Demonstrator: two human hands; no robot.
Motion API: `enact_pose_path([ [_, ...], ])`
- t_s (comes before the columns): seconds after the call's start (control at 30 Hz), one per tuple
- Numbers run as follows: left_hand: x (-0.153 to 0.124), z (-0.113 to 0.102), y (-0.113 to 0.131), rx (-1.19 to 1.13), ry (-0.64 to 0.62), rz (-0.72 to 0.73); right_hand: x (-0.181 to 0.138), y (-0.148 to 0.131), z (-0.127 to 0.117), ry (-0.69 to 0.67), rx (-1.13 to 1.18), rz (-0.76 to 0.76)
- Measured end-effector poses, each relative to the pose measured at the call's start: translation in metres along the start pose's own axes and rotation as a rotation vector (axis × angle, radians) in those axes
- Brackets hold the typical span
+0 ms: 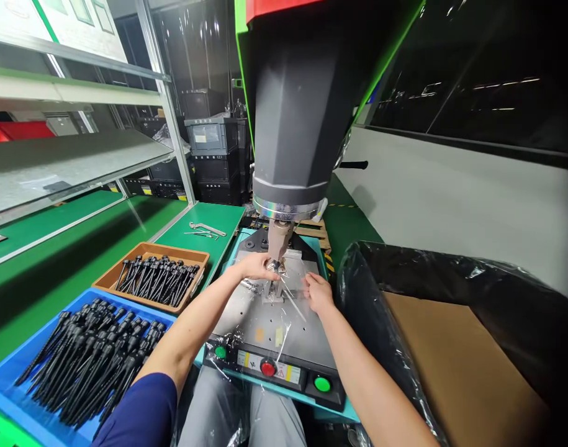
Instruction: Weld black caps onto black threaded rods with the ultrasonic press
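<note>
Left hand reaches forward past two trays on the green bench. The blue tray is nearest the person and heaped with black rods. The brown tray lies beyond it with more of the same rods, and a few hex keys lie further back. This hand's thumb and fingers are pinched narrowly together right under the horn of the press. They close on the upper end of a slim part that sits in the small fixture on the steel plate. How much of the part is inside the grip is hidden by the fingers. From that pinch the part's long axis runs down and to the right, toward the person, across the film-covered plate. Its upper end is in the left hand, and its lower end lies loose just left of the right hand. The left hand is therefore the one on the part, and the right hand is just beside it, apparently not touching. The right hand rests knuckles up on the plate with its fingers loosely curled and the tips on the film. Nothing shows inside it. Along the near edge of the machine base sit a green button, a red button and a second green button, all well below both hands. Further right stands a cardboard box lined with a black bag, well apart from the hands.
</note>
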State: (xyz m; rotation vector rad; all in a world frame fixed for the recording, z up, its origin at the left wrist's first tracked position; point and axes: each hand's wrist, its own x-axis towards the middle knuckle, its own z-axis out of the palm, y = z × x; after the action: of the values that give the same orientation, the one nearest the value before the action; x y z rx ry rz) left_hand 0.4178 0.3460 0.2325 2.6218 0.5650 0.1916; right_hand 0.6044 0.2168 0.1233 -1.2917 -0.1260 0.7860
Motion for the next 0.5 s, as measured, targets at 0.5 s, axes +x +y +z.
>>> enact_pose_path([
  [0.5, -0.011, -0.003, 0.005, -0.02, 0.202, 0.112, -0.009, -0.006, 0.005, -0.002, -0.031, 0.005],
])
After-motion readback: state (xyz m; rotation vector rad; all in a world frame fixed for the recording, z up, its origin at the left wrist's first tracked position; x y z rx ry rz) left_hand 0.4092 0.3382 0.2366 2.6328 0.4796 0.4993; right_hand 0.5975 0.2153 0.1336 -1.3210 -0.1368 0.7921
